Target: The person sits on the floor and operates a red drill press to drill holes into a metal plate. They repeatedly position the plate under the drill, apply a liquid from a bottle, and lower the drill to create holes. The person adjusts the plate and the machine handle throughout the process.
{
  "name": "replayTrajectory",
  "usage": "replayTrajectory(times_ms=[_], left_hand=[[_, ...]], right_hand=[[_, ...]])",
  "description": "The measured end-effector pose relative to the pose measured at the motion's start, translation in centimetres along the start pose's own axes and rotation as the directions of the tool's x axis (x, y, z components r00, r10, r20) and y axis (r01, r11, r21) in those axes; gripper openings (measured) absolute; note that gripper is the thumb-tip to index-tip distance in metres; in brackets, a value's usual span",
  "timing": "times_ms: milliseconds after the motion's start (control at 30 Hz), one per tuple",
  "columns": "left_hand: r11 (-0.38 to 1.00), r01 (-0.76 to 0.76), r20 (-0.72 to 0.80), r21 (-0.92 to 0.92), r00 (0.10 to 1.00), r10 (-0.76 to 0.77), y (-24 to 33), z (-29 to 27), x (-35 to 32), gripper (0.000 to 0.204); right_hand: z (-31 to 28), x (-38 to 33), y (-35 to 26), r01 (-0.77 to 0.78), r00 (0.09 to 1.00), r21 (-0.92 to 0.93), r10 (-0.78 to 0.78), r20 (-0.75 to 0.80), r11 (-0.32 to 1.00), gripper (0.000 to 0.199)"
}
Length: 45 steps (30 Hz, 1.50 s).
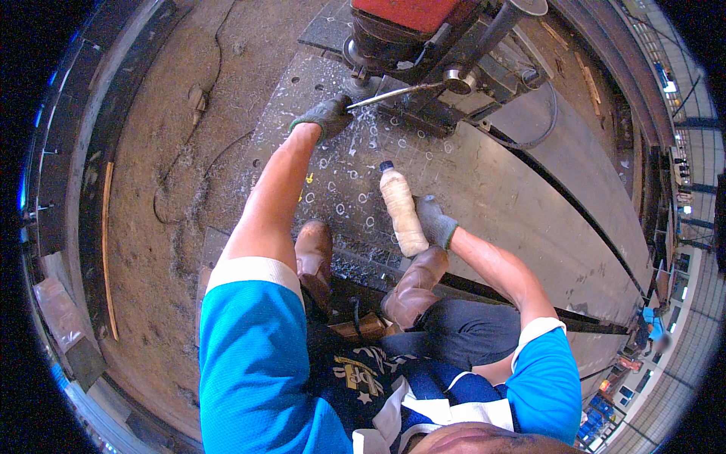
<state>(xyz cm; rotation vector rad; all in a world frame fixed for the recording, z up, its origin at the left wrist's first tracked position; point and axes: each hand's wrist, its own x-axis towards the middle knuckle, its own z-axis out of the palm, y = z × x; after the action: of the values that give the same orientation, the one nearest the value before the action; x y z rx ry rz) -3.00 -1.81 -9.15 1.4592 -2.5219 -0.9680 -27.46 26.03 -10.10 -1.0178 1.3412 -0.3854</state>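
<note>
My left hand (327, 115), in a grey glove, reaches forward and is closed around the end of a thin metal lever (393, 94) of a red and grey drilling machine (439, 53). My right hand (435, 221), also gloved, holds a plastic bottle (401, 209) of milky liquid with a blue cap, its cap pointing toward the machine. Below both hands lies a large steel plate (499, 197) with several chalk-circled holes and scattered metal shavings. My brown boots (314, 257) rest on the plate's near edge.
Dusty ground (159, 189) with a thin cable lies to the left. A black power cable (541, 136) loops from the machine across the plate on the right. Curved steel beams (76, 151) run along the far left. Shelving stands at the far right.
</note>
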Motion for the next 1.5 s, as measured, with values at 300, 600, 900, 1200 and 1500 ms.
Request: replayTrajectory(times_ms=[300,600,900,1200,1500], left_hand=[[0.999,-0.03,0.027,0.03,0.999,0.03,1.0,-0.5,-0.2,0.038],[0.998,0.036,0.055,0.059,0.998,-0.04,2.0,-1.0,-0.3,0.039],[0.999,0.015,0.03,0.045,0.999,-0.016,1.3,-0.7,-0.9,0.037],[1.0,-0.001,0.042,-0.013,0.999,0.002,0.6,-0.4,-0.6,0.037],[0.999,0.023,-0.007,-0.024,1.0,-0.023,2.1,-0.6,-0.6,0.038]], right_hand=[[-0.3,0.1,0.6,0.052,0.997,-0.032,-0.053,-0.047,0.998,0.036],[-0.2,0.5,1.6,0.103,0.992,0.027,-0.101,-0.07,0.994,0.043],[0.0,0.9,1.4,0.004,0.999,0.126,0.0,-0.033,0.992,0.039],[0.6,1.9,2.2,0.046,0.997,0.297,-0.024,-0.076,0.954,0.037],[0.2,2.1,3.7,0.037,0.997,0.477,-0.003,-0.072,0.878,0.04]])
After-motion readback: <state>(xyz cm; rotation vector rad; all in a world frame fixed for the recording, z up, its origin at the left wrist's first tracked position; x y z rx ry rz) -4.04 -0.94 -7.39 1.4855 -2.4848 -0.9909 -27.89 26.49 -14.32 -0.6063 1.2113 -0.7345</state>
